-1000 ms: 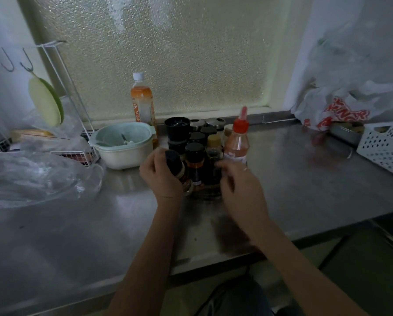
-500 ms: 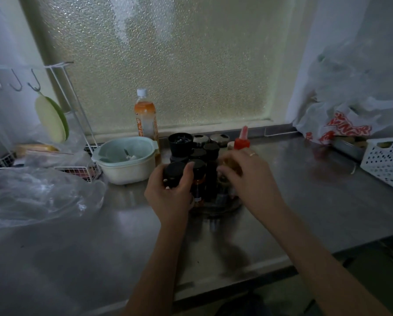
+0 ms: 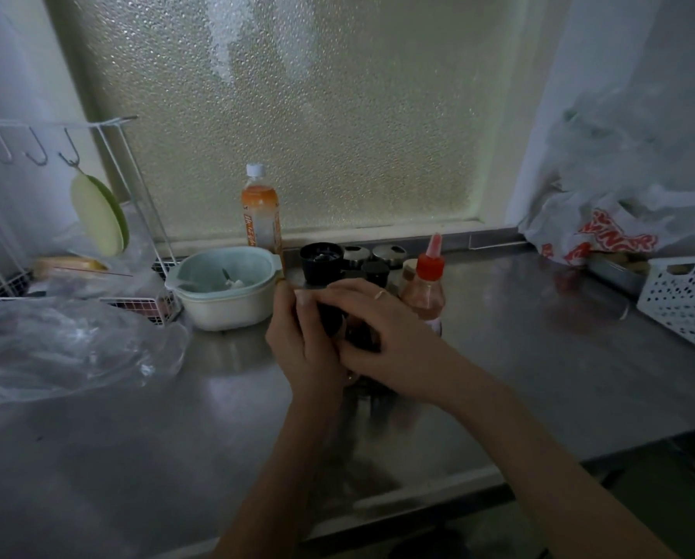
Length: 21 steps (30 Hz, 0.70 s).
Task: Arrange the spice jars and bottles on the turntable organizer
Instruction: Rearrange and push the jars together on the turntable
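Note:
A cluster of dark-capped spice jars (image 3: 376,270) stands on the turntable organizer, whose base my hands hide. A red-capped squeeze bottle (image 3: 425,290) stands at the cluster's right side. A wide black cup-like lid (image 3: 321,261) and two metal-topped jars (image 3: 386,252) are at the back. My left hand (image 3: 303,349) is wrapped around a dark-capped jar (image 3: 329,318) at the front left of the cluster. My right hand (image 3: 382,336) reaches across over the same jar and the jars in front, fingers curled onto the dark cap; a ring shows on one finger.
A pale green bowl (image 3: 227,288) sits just left of the jars, an orange drink bottle (image 3: 260,213) behind it. A white wire rack (image 3: 71,219) and clear plastic bag (image 3: 67,349) fill the left; a white basket (image 3: 686,300) and shopping bag (image 3: 604,232) stand right. Counter front edge (image 3: 418,498).
My right hand has moved left from the squeeze bottle's side onto the jar that my left hand holds. The view has tilted, so the jars sit lower in frame.

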Available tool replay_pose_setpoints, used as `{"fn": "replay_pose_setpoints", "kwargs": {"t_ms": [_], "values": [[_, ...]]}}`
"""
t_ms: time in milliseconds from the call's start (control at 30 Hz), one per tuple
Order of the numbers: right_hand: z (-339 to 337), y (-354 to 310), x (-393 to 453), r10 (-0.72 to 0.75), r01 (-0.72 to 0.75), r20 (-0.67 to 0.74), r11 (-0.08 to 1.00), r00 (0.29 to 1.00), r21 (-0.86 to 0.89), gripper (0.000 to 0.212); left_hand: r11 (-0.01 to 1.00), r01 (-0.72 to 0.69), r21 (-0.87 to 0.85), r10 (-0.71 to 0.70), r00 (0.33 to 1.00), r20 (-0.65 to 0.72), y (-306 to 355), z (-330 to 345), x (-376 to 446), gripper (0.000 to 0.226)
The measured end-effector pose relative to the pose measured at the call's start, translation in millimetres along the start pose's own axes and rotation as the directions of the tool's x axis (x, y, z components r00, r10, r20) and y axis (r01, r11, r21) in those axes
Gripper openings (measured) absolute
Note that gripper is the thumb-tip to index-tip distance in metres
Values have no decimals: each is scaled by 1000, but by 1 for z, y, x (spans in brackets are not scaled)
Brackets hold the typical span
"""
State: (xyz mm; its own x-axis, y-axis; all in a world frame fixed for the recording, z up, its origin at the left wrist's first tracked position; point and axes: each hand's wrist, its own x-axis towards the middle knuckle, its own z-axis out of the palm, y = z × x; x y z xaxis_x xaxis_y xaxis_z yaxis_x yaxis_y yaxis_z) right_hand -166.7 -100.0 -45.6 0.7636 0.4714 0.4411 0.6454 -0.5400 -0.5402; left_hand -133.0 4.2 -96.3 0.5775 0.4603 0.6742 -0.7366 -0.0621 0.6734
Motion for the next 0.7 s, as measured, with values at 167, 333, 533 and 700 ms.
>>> {"fn": "replay_pose_setpoints", "kwargs": {"t_ms": [167, 333, 533, 700], "values": [[-37, -4, 14, 27, -31, 102, 999, 994, 40, 56, 996, -31, 89, 28, 999, 39, 12, 16, 17, 36], [-93, -23, 37, 51, -51, -6, 995, 999, -88, 41, 971, -64, 230, 67, 998, -6, 13, 18, 26, 35], [-135, -16, 73, 124, -114, -3, 902, 992, -417, 41, 841, -117, 529, 14, 981, 194, -21, -4, -1, 28], [-109, 9, 84, 309, -189, 108, 785, 945, -590, 43, 793, -223, 566, 35, 945, 324, -32, -6, -1, 35]]}}
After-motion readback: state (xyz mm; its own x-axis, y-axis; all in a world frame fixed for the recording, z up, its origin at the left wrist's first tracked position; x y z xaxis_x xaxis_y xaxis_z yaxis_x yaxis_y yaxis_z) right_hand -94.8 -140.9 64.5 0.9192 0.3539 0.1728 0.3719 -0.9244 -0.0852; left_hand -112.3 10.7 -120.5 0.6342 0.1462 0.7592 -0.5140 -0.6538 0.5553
